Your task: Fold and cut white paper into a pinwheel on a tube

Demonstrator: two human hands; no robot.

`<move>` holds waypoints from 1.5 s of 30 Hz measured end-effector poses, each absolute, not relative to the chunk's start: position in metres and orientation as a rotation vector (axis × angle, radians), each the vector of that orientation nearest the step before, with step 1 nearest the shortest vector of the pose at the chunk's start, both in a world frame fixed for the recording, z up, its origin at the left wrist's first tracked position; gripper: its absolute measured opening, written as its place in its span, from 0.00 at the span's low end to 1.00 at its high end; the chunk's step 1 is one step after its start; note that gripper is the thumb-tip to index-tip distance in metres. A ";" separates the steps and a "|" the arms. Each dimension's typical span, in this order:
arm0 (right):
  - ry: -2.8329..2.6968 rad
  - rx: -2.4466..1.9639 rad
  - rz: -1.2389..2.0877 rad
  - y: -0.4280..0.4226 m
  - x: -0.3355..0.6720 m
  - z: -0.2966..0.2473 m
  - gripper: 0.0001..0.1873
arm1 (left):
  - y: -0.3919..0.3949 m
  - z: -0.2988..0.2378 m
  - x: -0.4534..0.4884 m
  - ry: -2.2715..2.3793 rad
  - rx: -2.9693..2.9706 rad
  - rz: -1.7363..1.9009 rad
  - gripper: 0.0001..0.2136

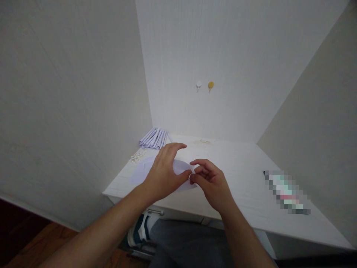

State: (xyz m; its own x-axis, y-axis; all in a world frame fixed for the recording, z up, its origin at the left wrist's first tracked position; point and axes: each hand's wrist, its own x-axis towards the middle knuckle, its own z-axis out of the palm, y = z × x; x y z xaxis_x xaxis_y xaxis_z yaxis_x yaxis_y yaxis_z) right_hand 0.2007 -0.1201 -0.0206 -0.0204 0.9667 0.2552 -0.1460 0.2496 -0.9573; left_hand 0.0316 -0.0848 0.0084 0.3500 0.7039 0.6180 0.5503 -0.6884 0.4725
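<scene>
A thin white sheet of paper (182,166) is held up in a curve between my two hands, above the front part of the white table. My left hand (164,176) has its thumb pressed against the paper's right end, while its fingers arch up and away over the sheet. With thumb and fingertips, my right hand (211,181) pinches the narrow, curled right end of the paper. The fingertips of both hands nearly meet there. More white paper (138,172) lies flat on the table, partly behind my left hand and forearm.
A pile of rolled paper tubes (154,139) sits in the back left corner. Small white bits (137,156) lie before it. A pixelated flat item (287,193) rests at the right. Two hooks, one white (199,85) and one yellow (211,85), are on the back wall.
</scene>
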 end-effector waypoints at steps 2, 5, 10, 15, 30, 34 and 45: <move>-1.253 -0.899 1.082 -0.121 0.201 -0.020 0.15 | -0.082 0.008 0.032 1.154 2.373 1.235 0.30; -1.262 -0.913 1.063 -0.121 0.201 -0.019 0.12 | -0.079 0.006 0.032 1.202 2.232 1.220 0.35; -1.194 -0.936 1.101 -0.121 0.200 -0.018 0.12 | -0.077 0.006 0.034 1.276 2.097 1.197 0.40; -1.141 -0.945 1.085 -0.118 0.201 -0.018 0.14 | -0.078 0.005 0.029 1.374 2.024 1.203 0.27; -1.168 -1.040 1.078 -0.119 0.202 -0.019 0.08 | -0.079 0.007 0.026 1.320 2.008 1.312 0.06; -1.095 -1.082 1.050 -0.117 0.203 -0.016 0.09 | -0.078 0.004 0.024 1.281 2.040 1.276 0.06; -1.039 -1.100 1.048 -0.117 0.202 -0.014 0.09 | -0.079 0.001 0.020 1.326 2.172 1.137 0.15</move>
